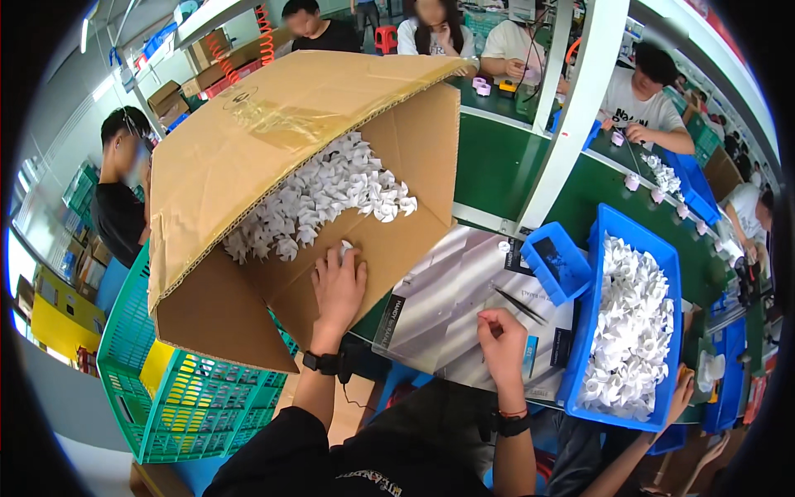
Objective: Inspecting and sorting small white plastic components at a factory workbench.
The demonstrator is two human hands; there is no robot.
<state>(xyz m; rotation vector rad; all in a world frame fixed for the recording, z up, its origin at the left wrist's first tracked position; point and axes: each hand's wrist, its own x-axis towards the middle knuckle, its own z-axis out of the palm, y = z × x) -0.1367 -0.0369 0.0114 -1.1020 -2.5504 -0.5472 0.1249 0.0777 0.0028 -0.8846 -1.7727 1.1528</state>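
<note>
My left hand (338, 286) reaches into a large tilted cardboard box (306, 108), fingers stretched out over its inner wall. At its fingertips is one small white pinwheel-shaped piece (346, 247). A heap of the same white pieces (331, 186) lies deeper in the box. Above the work mat (439, 306) my right hand (501, 344) is closed, thumb and forefinger together; anything between them is too small to make out. Dark tweezers (520, 305) lie on the mat just beyond it. A small blue tray (556, 263) with dark contents stands farther back.
A long blue bin (675, 315) full of white pieces stands at the right; another person's hand (683, 393) is at its near right side. Beneath the box is a green plastic crate (207, 406). A white post (571, 124) rises behind the mat. Several people work around the green conveyor (497, 157).
</note>
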